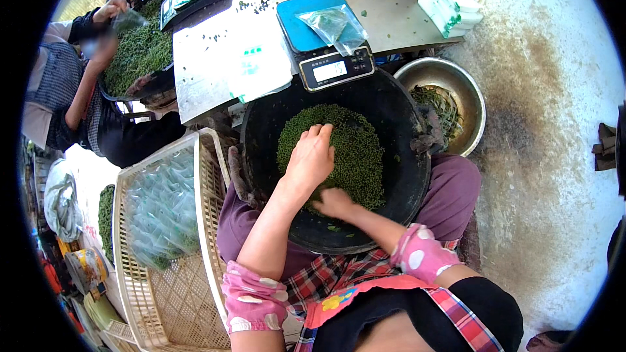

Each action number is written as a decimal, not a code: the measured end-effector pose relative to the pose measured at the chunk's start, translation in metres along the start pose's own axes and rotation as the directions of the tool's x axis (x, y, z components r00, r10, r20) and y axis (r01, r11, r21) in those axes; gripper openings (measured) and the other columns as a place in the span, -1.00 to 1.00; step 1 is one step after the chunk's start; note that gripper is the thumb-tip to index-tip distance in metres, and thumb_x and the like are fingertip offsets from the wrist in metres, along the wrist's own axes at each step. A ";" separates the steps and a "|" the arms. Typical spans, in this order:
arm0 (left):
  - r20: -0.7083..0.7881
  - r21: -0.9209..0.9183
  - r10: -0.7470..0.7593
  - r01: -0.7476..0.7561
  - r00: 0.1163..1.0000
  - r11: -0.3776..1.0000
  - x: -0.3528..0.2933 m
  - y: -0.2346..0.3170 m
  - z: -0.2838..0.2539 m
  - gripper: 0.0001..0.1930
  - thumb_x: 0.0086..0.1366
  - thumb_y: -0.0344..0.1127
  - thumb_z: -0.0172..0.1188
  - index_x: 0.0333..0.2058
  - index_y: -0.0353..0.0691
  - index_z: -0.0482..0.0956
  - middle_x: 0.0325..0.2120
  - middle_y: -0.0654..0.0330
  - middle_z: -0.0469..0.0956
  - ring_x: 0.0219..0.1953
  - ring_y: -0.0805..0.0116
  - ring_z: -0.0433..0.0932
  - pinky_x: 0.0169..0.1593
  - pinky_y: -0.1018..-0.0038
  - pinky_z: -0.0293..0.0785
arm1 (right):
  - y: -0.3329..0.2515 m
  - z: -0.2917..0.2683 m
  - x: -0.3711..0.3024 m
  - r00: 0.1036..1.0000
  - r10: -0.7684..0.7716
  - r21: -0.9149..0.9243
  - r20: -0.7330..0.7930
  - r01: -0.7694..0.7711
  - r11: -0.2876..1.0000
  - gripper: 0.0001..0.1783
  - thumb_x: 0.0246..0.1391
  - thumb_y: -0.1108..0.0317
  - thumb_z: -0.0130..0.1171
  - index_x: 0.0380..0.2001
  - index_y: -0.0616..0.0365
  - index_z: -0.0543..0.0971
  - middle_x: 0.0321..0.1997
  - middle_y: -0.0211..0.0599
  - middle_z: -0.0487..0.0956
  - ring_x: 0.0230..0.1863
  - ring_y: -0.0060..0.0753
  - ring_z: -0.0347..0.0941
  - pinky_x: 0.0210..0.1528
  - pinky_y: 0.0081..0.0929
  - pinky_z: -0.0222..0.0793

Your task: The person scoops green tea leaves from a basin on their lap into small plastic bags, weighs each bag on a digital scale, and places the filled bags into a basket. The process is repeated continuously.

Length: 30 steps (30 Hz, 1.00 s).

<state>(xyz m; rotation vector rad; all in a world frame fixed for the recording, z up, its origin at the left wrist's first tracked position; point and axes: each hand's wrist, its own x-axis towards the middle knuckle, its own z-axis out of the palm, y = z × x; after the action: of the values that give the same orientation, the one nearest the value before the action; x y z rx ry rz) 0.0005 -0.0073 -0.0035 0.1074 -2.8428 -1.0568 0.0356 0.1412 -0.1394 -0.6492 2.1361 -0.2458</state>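
A round black tub point(417, 186) rests between my knees, holding a heap of small round green berries point(362, 153) that look like green peppercorns. My left hand point(312, 156) is over the middle of the heap, its fingers bunched and curled down; anything inside them is hidden. Lower in the tub, my right hand point(336, 203) touches the near side of the heap, its fingertips hidden and slightly blurred. Just beyond the tub, a clear plastic bag point(334, 26) with some green inside lies on the blue plate of a digital scale point(303, 23).
At my left stands a cream plastic crate point(176, 300) with many filled clear bags point(163, 202). A metal basin point(479, 107) with green scraps is right of the tub. Flat bags point(257, 68) and a bag stack point(450, 6) lie on the table. Far left, another person point(65, 91) handles a bag.
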 end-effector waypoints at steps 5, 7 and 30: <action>0.290 0.129 -0.118 0.084 0.950 0.988 -0.001 0.000 -0.003 -0.54 0.17 -0.47 0.17 0.08 -0.37 0.42 -0.02 -0.13 0.49 0.03 -0.09 0.48 0.08 0.16 0.44 | -0.015 0.010 0.022 0.938 -0.324 0.228 -0.126 0.345 0.911 -0.55 0.03 0.14 0.22 -0.11 0.25 0.57 -0.17 0.17 0.61 -0.07 0.17 0.54 0.02 -0.03 0.44; 0.356 0.171 -0.132 0.074 0.925 0.982 -0.005 -0.005 -0.002 -0.60 0.18 -0.46 0.15 0.03 -0.35 0.45 -0.07 -0.11 0.51 -0.02 -0.09 0.51 0.03 0.15 0.49 | -0.010 -0.024 0.011 0.950 -0.299 0.353 -0.094 0.313 0.882 -0.55 0.04 0.17 0.19 -0.04 0.20 0.55 -0.11 0.19 0.58 0.00 0.16 0.50 0.11 -0.07 0.38; 0.312 0.362 -0.092 -0.029 0.946 0.932 -0.012 -0.003 0.009 -0.79 0.16 -0.40 0.21 -0.22 -0.27 0.49 -0.28 0.02 0.56 -0.19 0.05 0.61 -0.22 0.19 0.61 | 0.024 -0.167 -0.056 0.974 -0.170 0.083 -0.152 0.184 0.979 -0.81 0.11 0.50 0.11 -0.22 0.20 0.64 -0.42 -0.02 0.65 -0.53 -0.29 0.62 -0.37 -0.30 0.55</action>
<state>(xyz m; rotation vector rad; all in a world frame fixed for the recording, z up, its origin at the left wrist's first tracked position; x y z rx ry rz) 0.0114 -0.0024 -0.0131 0.0073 -3.3190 -0.5809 -0.0782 0.1815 -0.0088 -0.7869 2.1897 -0.5043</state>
